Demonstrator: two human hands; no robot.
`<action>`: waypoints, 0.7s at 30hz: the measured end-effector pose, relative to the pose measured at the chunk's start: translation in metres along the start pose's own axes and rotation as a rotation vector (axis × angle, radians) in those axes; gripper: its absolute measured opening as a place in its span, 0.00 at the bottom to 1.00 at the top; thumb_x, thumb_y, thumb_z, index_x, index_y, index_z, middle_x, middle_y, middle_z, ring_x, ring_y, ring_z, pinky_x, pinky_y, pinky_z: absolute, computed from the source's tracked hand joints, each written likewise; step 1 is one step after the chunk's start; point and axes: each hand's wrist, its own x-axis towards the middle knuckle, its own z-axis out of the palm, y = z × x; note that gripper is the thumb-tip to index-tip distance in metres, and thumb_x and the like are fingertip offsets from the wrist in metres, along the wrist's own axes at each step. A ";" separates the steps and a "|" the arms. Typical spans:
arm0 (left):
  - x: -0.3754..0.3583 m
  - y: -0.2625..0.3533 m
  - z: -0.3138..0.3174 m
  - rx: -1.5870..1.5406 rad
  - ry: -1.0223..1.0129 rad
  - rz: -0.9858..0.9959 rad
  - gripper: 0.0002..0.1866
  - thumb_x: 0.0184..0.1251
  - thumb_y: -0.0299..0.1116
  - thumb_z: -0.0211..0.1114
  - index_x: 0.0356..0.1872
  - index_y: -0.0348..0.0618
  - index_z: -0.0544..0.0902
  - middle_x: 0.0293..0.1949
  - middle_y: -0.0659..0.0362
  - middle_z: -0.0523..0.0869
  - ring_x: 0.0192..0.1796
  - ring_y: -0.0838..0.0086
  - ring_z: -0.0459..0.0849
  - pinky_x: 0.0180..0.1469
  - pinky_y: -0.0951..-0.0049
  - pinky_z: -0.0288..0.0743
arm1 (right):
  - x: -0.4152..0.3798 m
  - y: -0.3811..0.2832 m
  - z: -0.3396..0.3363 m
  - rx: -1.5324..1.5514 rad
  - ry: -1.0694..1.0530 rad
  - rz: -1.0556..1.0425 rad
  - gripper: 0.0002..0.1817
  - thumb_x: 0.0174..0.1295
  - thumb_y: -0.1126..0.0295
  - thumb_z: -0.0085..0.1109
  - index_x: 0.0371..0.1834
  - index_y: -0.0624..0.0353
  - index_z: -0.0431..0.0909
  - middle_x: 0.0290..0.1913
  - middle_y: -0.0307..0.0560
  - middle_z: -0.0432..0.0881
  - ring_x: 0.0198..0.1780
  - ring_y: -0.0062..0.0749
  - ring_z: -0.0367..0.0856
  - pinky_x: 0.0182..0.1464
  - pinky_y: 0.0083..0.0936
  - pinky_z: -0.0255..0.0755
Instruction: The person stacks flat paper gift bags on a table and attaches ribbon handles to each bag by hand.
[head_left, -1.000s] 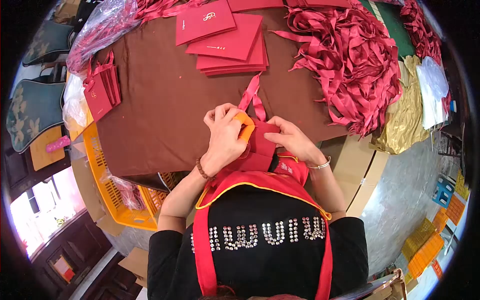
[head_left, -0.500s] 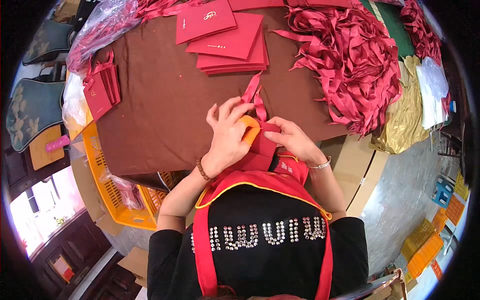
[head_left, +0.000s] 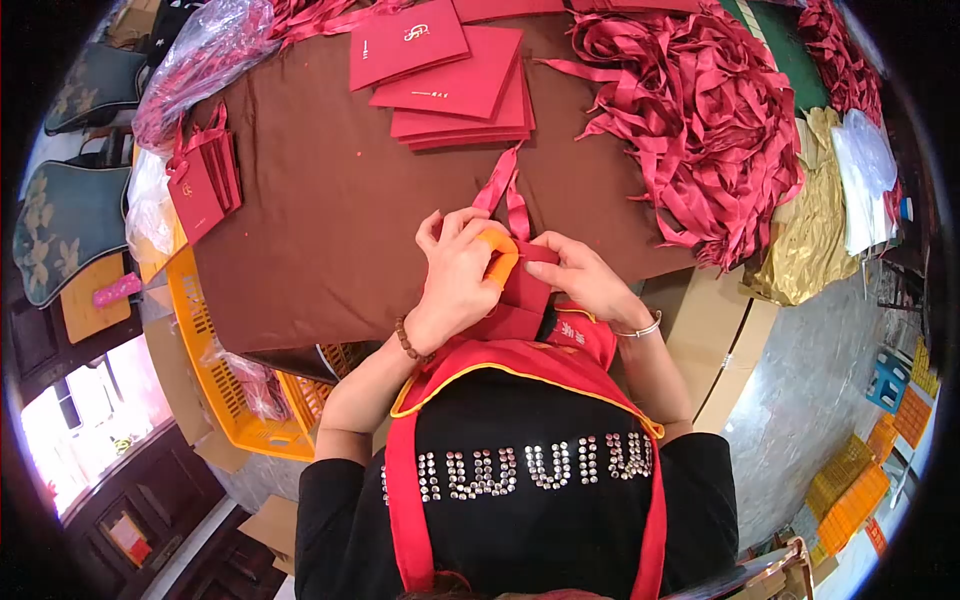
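My left hand is closed at the left side of a red paper bag, with orange covering on a finger. On the bag's right side my right hand pinches the edge between thumb and fingers. A red ribbon rises in a loop from the bag's top onto the brown cloth. Beyond it lies a stack of red bags, flat and slightly fanned. A large heap of red ribbons sits to the right. The bag's lower part is partly hidden by my fingers and the red apron.
Several red bags with ribbon handles stand at the cloth's left edge, near a plastic-wrapped bundle. A yellow crate is below left. Gold wrapping and a cardboard box are at the right.
My left hand's fingers have shifted slightly at the bag's top edge, and the ribbon loop has moved a little. My right hand keeps nearly the same place.
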 end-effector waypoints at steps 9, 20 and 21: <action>0.001 0.011 0.004 0.212 0.156 0.116 0.06 0.46 0.28 0.66 0.28 0.45 0.80 0.38 0.63 0.81 0.50 0.66 0.73 0.53 0.55 0.55 | -0.006 -0.016 0.005 -0.285 0.091 -0.018 0.16 0.61 0.67 0.55 0.48 0.66 0.73 0.41 0.53 0.79 0.44 0.35 0.77 0.48 0.28 0.70; -0.008 0.018 0.026 0.306 0.324 0.197 0.09 0.43 0.29 0.64 0.29 0.44 0.79 0.38 0.63 0.79 0.50 0.66 0.73 0.51 0.55 0.54 | -0.014 -0.029 0.010 -0.506 0.179 0.031 0.14 0.59 0.68 0.55 0.43 0.67 0.74 0.43 0.61 0.79 0.44 0.54 0.79 0.44 0.39 0.72; -0.009 0.017 0.029 0.297 0.354 0.201 0.09 0.42 0.28 0.64 0.29 0.44 0.79 0.39 0.63 0.79 0.50 0.66 0.73 0.50 0.55 0.54 | -0.014 -0.024 0.012 -0.506 0.228 -0.062 0.12 0.59 0.69 0.56 0.41 0.67 0.74 0.36 0.58 0.78 0.35 0.44 0.77 0.37 0.35 0.70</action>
